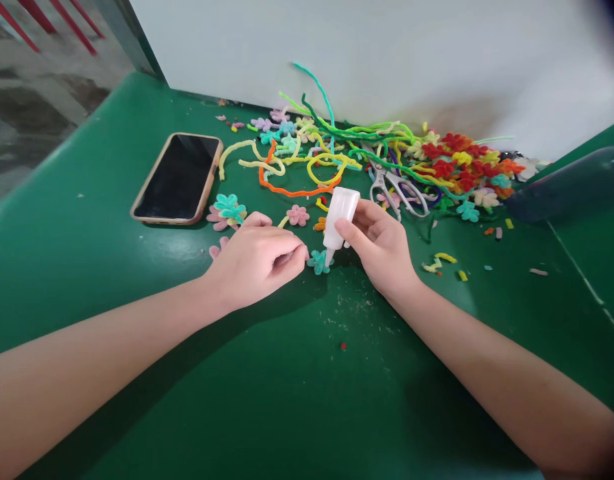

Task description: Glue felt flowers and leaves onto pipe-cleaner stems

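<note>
My right hand [381, 250] grips a small white glue bottle [341, 217] that is tipped nozzle-down. The nozzle's tip meets a teal pipe-cleaner flower [319, 263], or hovers just over it. At that flower's left edge, my left hand [259, 263] is closed, with thumb and forefinger pinched on a petal. Behind the left hand lie another teal flower [230, 207] on top of pink ones, and a single pink flower [298, 215]. An orange flower [320, 225] is partly hidden by the bottle.
A phone [179, 177] lies at the left on the green table [227, 413]. Scissors [394, 187] rest among tangled pipe cleaners [331, 160] along the white wall. Heaped red and yellow flowers [457, 160] and a dark bottle [577, 183] are on the right. Yellow scraps [444, 257] lie nearer.
</note>
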### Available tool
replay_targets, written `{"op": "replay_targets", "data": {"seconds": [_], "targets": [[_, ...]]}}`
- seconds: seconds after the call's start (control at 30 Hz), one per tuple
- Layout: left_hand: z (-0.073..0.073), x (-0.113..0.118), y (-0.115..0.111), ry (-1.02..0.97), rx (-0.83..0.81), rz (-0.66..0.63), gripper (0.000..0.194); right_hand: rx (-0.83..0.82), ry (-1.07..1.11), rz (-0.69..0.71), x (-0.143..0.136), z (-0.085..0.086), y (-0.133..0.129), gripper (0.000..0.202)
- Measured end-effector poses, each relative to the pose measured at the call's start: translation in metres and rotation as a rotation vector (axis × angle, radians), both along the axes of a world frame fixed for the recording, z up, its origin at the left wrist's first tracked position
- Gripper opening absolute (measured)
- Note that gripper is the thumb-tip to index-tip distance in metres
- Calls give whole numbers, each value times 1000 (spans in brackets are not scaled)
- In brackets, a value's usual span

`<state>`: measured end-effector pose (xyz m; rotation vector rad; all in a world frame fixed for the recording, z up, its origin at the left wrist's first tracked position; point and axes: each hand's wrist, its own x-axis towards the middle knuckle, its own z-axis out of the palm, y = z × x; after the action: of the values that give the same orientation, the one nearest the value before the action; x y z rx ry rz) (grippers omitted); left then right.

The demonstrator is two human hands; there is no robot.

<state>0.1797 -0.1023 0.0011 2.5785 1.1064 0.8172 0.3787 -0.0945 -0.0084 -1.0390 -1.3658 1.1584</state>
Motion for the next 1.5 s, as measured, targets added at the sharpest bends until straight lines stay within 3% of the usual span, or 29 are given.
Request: {"op": "replay_targets", "data": {"seconds": [0.17, 0.37, 0.6, 0.73, 0.87, 1.03, 1.13, 1.5], "targets": [[-2, 1, -1, -36, 91, -28, 16, 4, 54, -39, 2, -3, 1, 31], [-3, 0, -4, -183, 201, -84, 23, -29, 121, -59, 3, -4, 2, 27], [5, -1, -4, -329, -131, -40, 13, -59, 33, -37, 5, -3, 1, 32], [8, 1, -4, -394, -164, -8, 13, -38, -28, 13, 6, -4, 0, 36], [6, 2, -5, -332, -69, -31, 16, -49, -25, 80, 5, 0, -2, 34], [1, -1, -5, -134, 102, -256, 38, -60, -20, 120, 3, 3, -4, 34], [3, 0, -7, 2, 214, -356, 39, -47, -46, 123, 3, 3, -4, 33], [5, 1, -9, 142, 280, -357, 36, -35, -48, 116, 4, 4, -5, 32]]}}
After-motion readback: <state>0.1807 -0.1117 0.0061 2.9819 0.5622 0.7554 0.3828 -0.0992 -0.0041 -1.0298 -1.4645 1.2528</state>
